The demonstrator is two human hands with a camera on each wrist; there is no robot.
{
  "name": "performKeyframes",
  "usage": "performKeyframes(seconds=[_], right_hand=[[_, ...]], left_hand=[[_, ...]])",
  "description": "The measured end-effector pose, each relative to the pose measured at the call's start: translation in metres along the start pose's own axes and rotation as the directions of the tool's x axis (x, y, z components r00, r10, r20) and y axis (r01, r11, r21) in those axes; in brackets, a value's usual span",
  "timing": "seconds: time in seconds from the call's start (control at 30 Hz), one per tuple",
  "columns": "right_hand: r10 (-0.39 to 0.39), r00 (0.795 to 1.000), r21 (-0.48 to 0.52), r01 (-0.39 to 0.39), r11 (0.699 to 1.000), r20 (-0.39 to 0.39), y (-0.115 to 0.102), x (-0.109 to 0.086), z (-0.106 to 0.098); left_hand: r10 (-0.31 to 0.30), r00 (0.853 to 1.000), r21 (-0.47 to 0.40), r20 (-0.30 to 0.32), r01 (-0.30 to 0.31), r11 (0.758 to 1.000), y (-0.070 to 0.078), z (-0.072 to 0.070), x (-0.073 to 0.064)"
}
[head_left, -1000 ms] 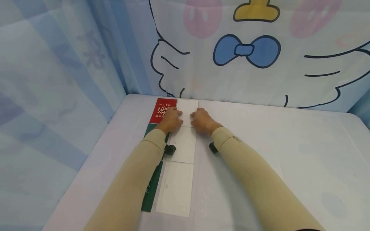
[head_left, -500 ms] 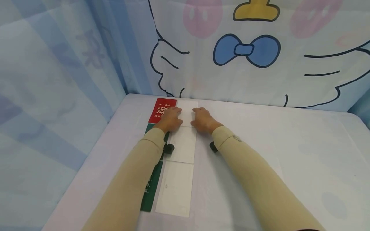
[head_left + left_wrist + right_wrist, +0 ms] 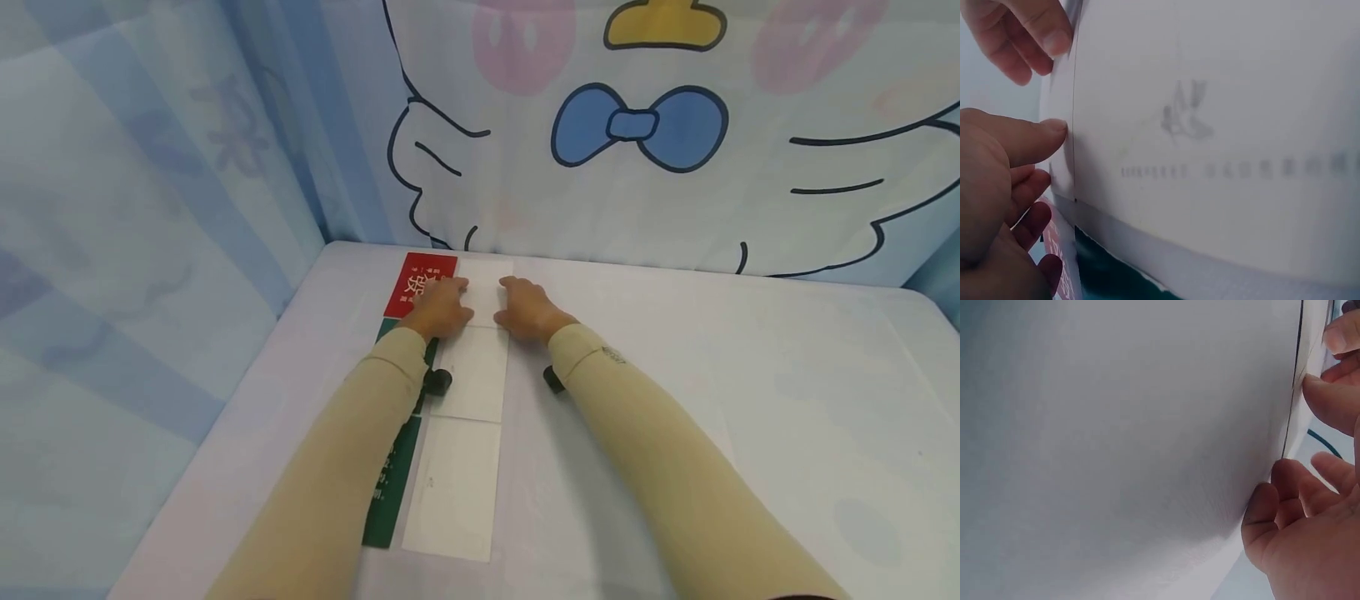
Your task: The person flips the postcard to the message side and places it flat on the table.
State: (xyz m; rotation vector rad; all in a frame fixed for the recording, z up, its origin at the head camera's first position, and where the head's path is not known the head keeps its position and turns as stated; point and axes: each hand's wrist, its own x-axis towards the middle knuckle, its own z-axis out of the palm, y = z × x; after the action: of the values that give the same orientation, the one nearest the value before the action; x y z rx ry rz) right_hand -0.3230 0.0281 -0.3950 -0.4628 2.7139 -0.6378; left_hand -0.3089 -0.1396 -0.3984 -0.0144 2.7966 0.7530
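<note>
Three white rectangular sheets lie end to end in a column on the table: a far sheet (image 3: 485,287), a middle sheet (image 3: 472,371) and a near sheet (image 3: 452,492). My left hand (image 3: 438,308) rests at the far sheet's left edge, partly over a red card (image 3: 429,267) with white characters. Across from it, my right hand (image 3: 528,310) touches that sheet's right edge, thumb and index finger spread apart. Faint grey print (image 3: 1188,115) shows on a white sheet in the left wrist view. Neither hand visibly pinches anything.
Green cards, including a near one (image 3: 392,487), line the left side of the column, partly hidden by my left sleeve (image 3: 330,467). The white table (image 3: 712,375) extends far to the right. A printed curtain (image 3: 637,208) stands behind its back edge.
My right index finger has straightened along the far sheet's right edge. The left hand has shifted very slightly left. The sheets stay in place.
</note>
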Motion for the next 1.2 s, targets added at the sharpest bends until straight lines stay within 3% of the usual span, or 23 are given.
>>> performKeyframes(seconds=[0.2,0.37,0.53,0.77,1.0,1.2], right_hand=[[-0.013,0.996,0.057,0.018,0.998,-0.083,-0.001,-0.008,0.002],[-0.067,0.985,0.11,0.085,0.99,-0.158,-0.004,-0.031,-0.003],[-0.128,0.974,0.191,0.164,0.968,-0.187,-0.016,-0.071,-0.002],[-0.261,0.947,0.158,0.291,0.944,-0.186,-0.043,-0.128,0.013],[-0.322,0.936,0.206,0.347,0.915,-0.144,-0.061,-0.174,0.035],[-0.415,0.907,0.123,0.421,0.899,-0.068,-0.074,-0.194,0.053]], left_hand=[[0.022,0.998,-0.05,-0.06,-0.025,0.998,0.004,-0.002,-0.01],[0.078,0.993,-0.126,-0.087,-0.088,0.988,-0.001,-0.016,-0.036],[0.147,0.986,-0.145,-0.082,-0.157,0.977,-0.012,-0.029,-0.078],[0.223,0.972,-0.163,-0.07,-0.232,0.959,-0.037,-0.031,-0.15],[0.153,0.988,-0.19,0.008,-0.149,0.97,-0.06,-0.024,-0.217],[0.115,0.993,-0.192,0.032,-0.107,0.975,-0.081,-0.019,-0.253]])
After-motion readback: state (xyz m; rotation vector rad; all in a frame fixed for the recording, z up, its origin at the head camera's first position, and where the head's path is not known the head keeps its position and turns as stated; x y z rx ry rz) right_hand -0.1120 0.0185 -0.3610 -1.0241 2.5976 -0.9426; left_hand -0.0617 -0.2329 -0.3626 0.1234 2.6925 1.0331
